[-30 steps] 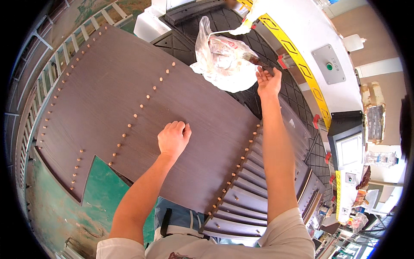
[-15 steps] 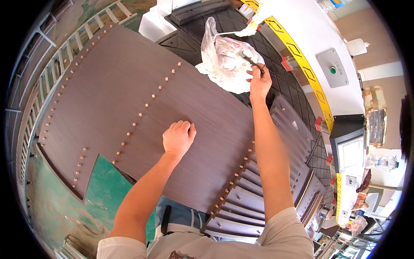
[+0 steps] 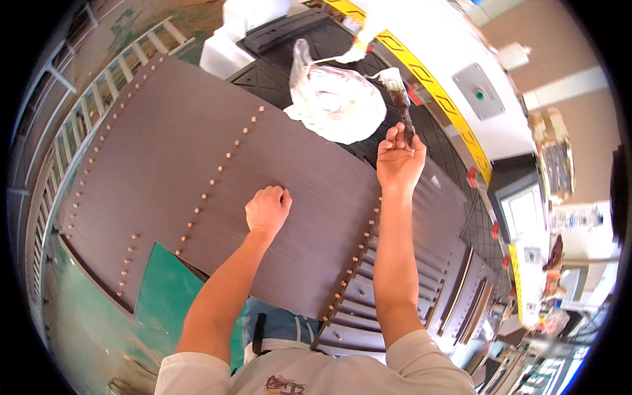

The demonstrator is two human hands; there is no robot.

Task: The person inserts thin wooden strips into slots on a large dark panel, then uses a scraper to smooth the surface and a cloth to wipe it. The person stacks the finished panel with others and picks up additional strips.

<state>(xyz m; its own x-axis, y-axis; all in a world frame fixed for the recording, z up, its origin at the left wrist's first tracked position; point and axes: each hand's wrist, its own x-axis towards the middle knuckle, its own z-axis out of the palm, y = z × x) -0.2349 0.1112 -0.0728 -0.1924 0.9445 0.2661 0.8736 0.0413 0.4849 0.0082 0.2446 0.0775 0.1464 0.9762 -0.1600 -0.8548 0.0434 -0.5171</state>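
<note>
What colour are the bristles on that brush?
The bristles look whitish, seen best in the head view.

Grip: bare right hand (image 3: 400,161) on flat brush (image 3: 401,105), dark handle, pale bristles raised beyond the fingers.
Left of grip, just beside brush: bulging, translucent white plastic bag (image 3: 339,105); blocks low sideways passage.
Beyond grip, to the right: yellow band with black markings (image 3: 438,92) along white machine housing (image 3: 454,46); bounds reach. Red block (image 3: 415,95), near brush.
Left and nearer than grip: flat dark-brown wood-grain board (image 3: 322,178); bare stretch, passable as far as closed left hand (image 3: 268,209).
Past left hand: upright row of short, pale wooden dowels (image 3: 220,169); hinders low sweep.
Nearer than grip: dark-brown narrow slats (image 3: 359,289), partly crossed by right forearm.
</note>
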